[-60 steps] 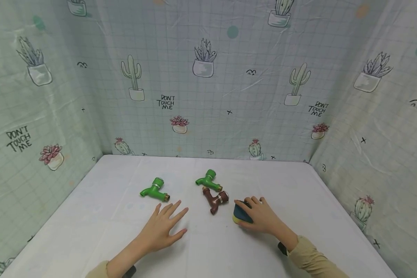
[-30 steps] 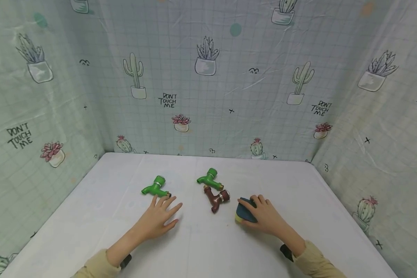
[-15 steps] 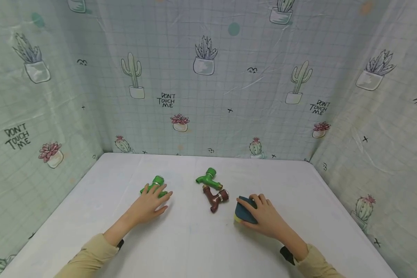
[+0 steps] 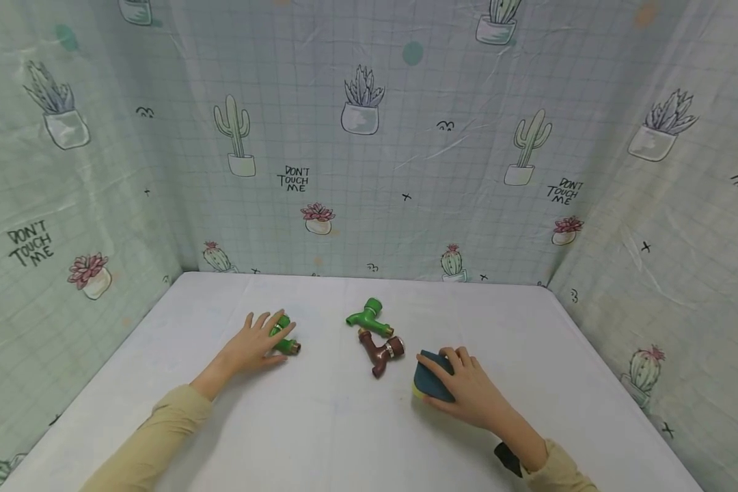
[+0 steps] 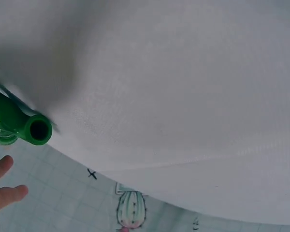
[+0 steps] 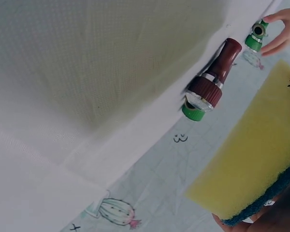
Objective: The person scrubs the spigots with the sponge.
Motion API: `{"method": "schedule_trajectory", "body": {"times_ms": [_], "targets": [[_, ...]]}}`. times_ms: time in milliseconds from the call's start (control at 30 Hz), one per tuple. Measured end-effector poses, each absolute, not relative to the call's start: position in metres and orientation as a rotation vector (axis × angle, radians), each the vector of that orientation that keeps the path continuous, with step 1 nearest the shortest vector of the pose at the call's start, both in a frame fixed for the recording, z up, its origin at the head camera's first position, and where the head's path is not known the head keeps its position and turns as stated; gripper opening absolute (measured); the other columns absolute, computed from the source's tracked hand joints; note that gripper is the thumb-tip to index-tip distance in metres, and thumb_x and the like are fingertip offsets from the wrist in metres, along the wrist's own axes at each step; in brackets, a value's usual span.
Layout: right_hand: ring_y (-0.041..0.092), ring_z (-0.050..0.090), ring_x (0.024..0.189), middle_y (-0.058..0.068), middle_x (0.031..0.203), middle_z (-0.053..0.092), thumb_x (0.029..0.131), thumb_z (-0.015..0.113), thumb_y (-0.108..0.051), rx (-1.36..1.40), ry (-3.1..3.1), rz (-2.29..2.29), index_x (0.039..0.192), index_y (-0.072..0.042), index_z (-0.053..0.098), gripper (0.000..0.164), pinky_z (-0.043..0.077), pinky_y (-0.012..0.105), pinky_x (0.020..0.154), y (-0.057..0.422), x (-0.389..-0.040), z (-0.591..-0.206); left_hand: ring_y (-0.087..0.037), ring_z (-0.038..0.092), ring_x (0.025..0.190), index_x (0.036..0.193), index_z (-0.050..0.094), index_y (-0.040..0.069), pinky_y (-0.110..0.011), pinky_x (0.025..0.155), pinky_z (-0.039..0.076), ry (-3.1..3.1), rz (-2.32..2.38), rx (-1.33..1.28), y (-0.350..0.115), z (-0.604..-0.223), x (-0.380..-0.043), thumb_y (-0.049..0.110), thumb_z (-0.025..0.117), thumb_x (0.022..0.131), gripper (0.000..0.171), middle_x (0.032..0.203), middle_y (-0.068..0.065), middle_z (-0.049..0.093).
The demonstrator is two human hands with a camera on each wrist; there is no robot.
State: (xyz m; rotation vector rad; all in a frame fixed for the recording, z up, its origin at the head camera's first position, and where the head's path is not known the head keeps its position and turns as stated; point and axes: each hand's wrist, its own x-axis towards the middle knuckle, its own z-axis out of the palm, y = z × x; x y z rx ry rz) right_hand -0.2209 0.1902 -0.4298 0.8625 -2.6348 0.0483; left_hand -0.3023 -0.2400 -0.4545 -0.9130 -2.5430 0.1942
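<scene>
In the head view my left hand (image 4: 252, 344) reaches over the left green tap (image 4: 288, 346), fingers spread and covering its spout side. The left wrist view shows this tap's open spout end (image 5: 38, 129), with fingertips (image 5: 14, 194) apart from it at the lower left. My right hand (image 4: 475, 393) grips a sponge (image 4: 433, 377) with a dark blue-green scouring face. Its yellow foam (image 6: 251, 145) fills much of the right wrist view. Left of this hand lies a brown tap (image 4: 381, 353) with a silver collar.
A second green tap (image 4: 369, 318) lies just behind the brown one, close against it. Everything rests on a white-covered table (image 4: 344, 437). A cactus-print curtain (image 4: 406, 164) closes off the back and both sides.
My left hand has moved left and forward from the table's middle until it reaches over the left green tap. The right hand keeps its grip on the sponge, nearly in place.
</scene>
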Motion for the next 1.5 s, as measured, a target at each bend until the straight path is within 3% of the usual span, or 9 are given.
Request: {"method": "schedule_trajectory", "body": {"times_ms": [167,433,600,800,1100,1333,1500], "targets": [[0.022,0.041,0.096,0.01,0.114,0.045,0.075,0.06,-0.055,0.856,-2.642,0.045,0.134,-0.03,0.038,0.068,0.043,0.039,0.072,0.19,-0.219,-0.429,-0.042,0.046,0.114,0.133,0.042,0.015,-0.065,0.089,0.036,-2.614,0.23,-0.887,-0.241,-0.461,-0.31,0.052,0.059,0.078,0.068,0.133,-0.021,0.041],[0.021,0.04,0.095,0.009,0.113,0.046,0.075,0.061,-0.055,0.847,-2.631,0.064,0.133,-0.029,0.04,0.067,0.042,0.038,0.072,0.19,-0.217,-0.43,-0.042,0.048,0.111,0.124,0.052,0.016,-0.063,0.086,0.039,-2.583,0.295,-0.898,-0.242,-0.465,-0.318,0.052,0.058,0.077,0.06,0.131,-0.023,0.043],[0.021,0.04,0.094,0.009,0.113,0.046,0.075,0.06,-0.055,0.848,-2.634,0.067,0.134,-0.029,0.039,0.067,0.042,0.037,0.072,0.189,-0.216,-0.431,-0.04,0.05,0.105,0.108,0.058,0.015,-0.061,0.081,0.044,-2.519,0.337,-0.94,-0.241,-0.465,-0.32,0.049,0.059,0.076,0.047,0.125,-0.025,0.047],[0.02,0.039,0.094,0.009,0.113,0.046,0.075,0.061,-0.055,0.842,-2.638,0.077,0.133,-0.029,0.04,0.067,0.042,0.036,0.072,0.189,-0.215,-0.43,-0.04,0.052,0.101,0.089,0.054,0.016,-0.058,0.077,0.047,-2.437,0.413,-0.968,-0.242,-0.468,-0.322,0.048,0.058,0.073,0.036,0.12,-0.026,0.049],[0.021,0.04,0.094,0.009,0.112,0.047,0.074,0.062,-0.055,0.836,-2.639,0.08,0.133,-0.028,0.041,0.067,0.042,0.037,0.072,0.191,-0.215,-0.433,-0.038,0.051,0.101,0.091,0.051,0.015,-0.057,0.08,0.046,-2.441,0.431,-0.919,-0.237,-0.46,-0.317,0.044,0.054,0.076,0.033,0.119,-0.024,0.047],[0.02,0.04,0.093,0.009,0.112,0.047,0.074,0.063,-0.054,0.845,-2.619,0.108,0.132,-0.027,0.042,0.067,0.043,0.037,0.072,0.19,-0.216,-0.433,-0.034,0.057,0.091,0.094,0.058,0.013,-0.044,0.069,0.051,-2.422,-0.215,-0.92,-0.208,-0.446,-0.298,0.031,0.059,0.077,0.025,0.108,-0.024,0.05],[0.02,0.039,0.094,0.009,0.114,0.046,0.076,0.061,-0.054,0.841,-2.621,0.133,0.134,-0.031,0.038,0.067,0.042,0.036,0.073,0.186,-0.217,-0.431,-0.03,0.06,0.09,0.108,0.057,0.003,-0.033,0.068,0.053,-2.558,-0.818,-0.78,-0.177,-0.435,-0.275,0.015,0.056,0.085,0.027,0.113,-0.025,0.048]]}}
